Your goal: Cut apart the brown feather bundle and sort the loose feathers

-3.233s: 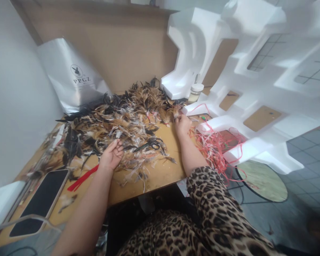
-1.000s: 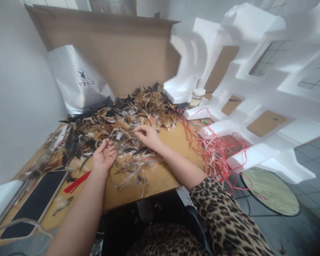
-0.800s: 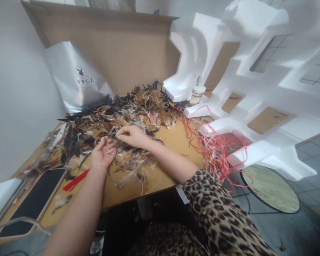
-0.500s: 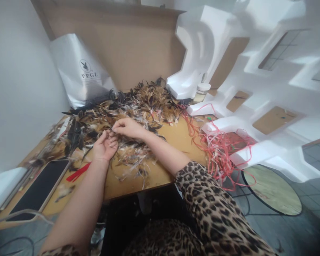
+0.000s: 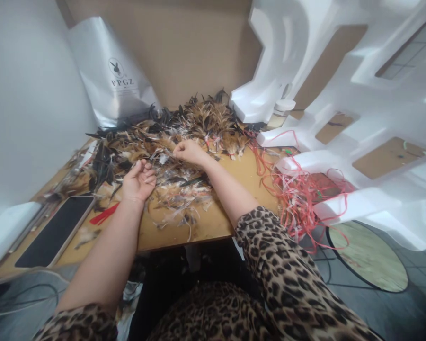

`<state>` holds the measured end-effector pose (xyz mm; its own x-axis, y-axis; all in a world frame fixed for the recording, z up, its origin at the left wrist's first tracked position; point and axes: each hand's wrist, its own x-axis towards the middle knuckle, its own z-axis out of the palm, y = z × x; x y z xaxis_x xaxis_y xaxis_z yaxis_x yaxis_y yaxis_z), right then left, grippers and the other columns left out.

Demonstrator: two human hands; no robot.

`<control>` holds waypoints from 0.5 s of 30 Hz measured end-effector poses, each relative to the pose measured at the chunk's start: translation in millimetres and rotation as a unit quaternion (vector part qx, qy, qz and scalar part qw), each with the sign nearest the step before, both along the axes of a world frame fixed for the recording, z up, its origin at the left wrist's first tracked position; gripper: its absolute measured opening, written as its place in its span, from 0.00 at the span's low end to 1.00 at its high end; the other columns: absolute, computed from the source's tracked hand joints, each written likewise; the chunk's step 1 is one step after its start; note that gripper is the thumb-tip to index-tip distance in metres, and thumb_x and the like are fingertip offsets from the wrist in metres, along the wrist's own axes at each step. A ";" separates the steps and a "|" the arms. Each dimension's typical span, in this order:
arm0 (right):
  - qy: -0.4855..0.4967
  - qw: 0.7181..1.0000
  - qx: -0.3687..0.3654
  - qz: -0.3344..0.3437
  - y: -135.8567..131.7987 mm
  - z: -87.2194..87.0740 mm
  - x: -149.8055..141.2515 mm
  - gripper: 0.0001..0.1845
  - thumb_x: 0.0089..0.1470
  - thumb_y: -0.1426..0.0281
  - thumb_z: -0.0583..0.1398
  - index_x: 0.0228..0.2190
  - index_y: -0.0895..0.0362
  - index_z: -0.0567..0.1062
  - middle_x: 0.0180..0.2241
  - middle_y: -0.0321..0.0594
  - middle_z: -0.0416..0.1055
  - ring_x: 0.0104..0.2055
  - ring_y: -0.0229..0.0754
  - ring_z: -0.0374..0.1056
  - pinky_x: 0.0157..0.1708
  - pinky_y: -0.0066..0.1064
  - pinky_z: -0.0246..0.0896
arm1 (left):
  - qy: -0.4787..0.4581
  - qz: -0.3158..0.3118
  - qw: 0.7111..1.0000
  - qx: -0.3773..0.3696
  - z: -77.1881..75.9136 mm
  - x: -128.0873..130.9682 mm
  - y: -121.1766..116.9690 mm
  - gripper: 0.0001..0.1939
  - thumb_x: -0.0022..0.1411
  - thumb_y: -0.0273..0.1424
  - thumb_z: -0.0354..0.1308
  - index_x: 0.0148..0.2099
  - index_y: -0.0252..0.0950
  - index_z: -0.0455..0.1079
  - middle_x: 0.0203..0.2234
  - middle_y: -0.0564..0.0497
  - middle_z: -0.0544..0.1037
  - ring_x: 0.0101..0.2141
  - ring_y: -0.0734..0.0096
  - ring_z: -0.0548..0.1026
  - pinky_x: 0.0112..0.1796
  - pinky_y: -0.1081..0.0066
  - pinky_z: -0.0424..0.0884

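Brown and black feathers lie heaped across the table, with pale quills and loose bits nearer me. My left hand is palm up at the near side of the heap, its fingers curled in; whatever they may hold is too small to name. Over the middle of the feathers, my right hand has thumb and fingertips pressed together, and I cannot make out what is between them. The two hands are apart. A red strip lies on the table beside my left wrist.
A phone rests at the left. Behind the feathers stands a silver bag. To the right are tangled pink strings, a lidded jar and large white foam pieces. A round panel is low at the right.
My right hand has moved away from my left, up and to the right over the feathers. My left hand stays curled in about the same place. The view has shifted slightly.
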<state>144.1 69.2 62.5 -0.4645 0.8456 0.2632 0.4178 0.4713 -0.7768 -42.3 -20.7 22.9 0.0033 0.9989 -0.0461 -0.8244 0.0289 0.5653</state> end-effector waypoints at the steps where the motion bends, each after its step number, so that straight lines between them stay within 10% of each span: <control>1: -0.023 1.000 0.005 0.002 -1.1 1.9 2.1 0.10 0.43 0.71 0.59 0.26 0.64 0.78 0.23 0.35 0.72 0.27 0.32 0.64 0.31 0.23 0.57 | 0.001 0.001 1.000 0.000 0.3 0.6 -0.5 0.02 0.57 0.27 0.57 0.33 0.33 0.67 0.21 0.54 0.67 0.19 0.82 0.62 0.15 0.83 0.55; 15: -0.251 0.955 0.140 0.073 -36.3 -6.3 -30.8 0.16 0.47 0.70 0.58 0.40 0.53 0.75 0.38 0.38 0.75 0.39 0.40 0.68 0.38 0.28 0.60 | -0.041 0.039 0.997 0.047 8.5 -16.1 -5.7 0.09 0.64 0.30 0.50 0.32 0.33 0.67 0.19 0.56 0.64 0.15 0.85 0.56 0.12 0.84 0.48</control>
